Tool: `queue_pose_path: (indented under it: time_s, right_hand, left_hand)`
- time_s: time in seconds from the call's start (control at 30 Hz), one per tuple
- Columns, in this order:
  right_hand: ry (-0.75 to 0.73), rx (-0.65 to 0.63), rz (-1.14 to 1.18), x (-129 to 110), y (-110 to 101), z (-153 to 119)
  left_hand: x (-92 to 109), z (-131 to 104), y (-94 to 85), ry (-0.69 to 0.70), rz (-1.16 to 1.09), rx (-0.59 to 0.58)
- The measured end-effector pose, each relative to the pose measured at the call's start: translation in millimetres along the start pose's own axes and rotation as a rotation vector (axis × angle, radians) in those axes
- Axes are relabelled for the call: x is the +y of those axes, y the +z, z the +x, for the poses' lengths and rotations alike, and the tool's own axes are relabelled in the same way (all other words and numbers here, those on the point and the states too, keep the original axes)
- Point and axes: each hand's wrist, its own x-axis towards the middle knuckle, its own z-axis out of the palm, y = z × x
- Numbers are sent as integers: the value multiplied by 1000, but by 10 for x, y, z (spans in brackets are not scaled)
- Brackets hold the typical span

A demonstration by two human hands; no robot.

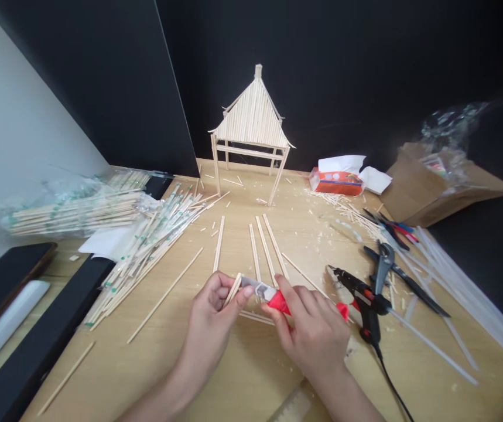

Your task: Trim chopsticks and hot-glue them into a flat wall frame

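Pinched tight between the left hand's (214,313) thumb and fingers, the short sticks (234,288) point toward one o'clock, lying at ten o'clock from the right hand (317,328), closed round the red-handled cutter (279,301).

Soft, fairly bright light spreads over the table (251,369), with faint shadows. Clear plastic (455,126) glints; fine detail looks slightly soft, and the edges stretch.

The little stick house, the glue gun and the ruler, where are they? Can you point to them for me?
Stick house (255,120): head view, on the front of its roof.
Glue gun (370,325): head view, on its black handle.
Ruler (293,405): head view, on its see-through flat part.
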Motion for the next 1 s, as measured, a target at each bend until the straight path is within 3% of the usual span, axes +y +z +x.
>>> queue_pose_path:
  time_s: [0.1, 0.17, 0.27, 0.37, 0.43, 0.53, 0.63, 0.73, 0.83, 0.9, 0.93, 1.0]
  right_hand:
    - [181, 26, -83, 81, -44, 89]
    - [292, 18, -98, 156, -84, 196]
    - [291, -72, -81, 236, -73, 429]
    - [286, -134, -118, 295, 115, 731]
    - [355, -220, -126, 362, 318, 939]
    - [409, -236, -119, 500, 599, 1190]
    - [421, -229, -80, 580, 683, 1295]
    - [380, -193, -7, 473, 533, 1208]
    - [282, -213, 132, 159, 276, 905]
    - [186, -306, 293, -93, 130, 624]
    - [166, -390, 527, -206, 79, 485]
    - [221, -537, 831, -372, 22, 252]
  left_hand:
    - [8, -20, -12, -22, 3, 13]
    - [20, -27, -23, -79, -55, -40]
    - [21, -4, -39, -194, -225, -170]
    - [-15, 54, -51, -270, -382, -249]
    - [-49, 103, -56, -281, -462, -237]
    - [-84, 171, -69, -242, -573, -144]
    - [-75, 222, -91, -213, -625, -68]
    - [-45, 248, -112, -200, -655, -25]
    - [-48, 247, -122, -175, -709, 10]
    - [-76, 231, -116, -150, -739, 41]
    - [-92, 221, -108, -135, -744, 60]
    - [-109, 202, -83, -111, -732, 78]
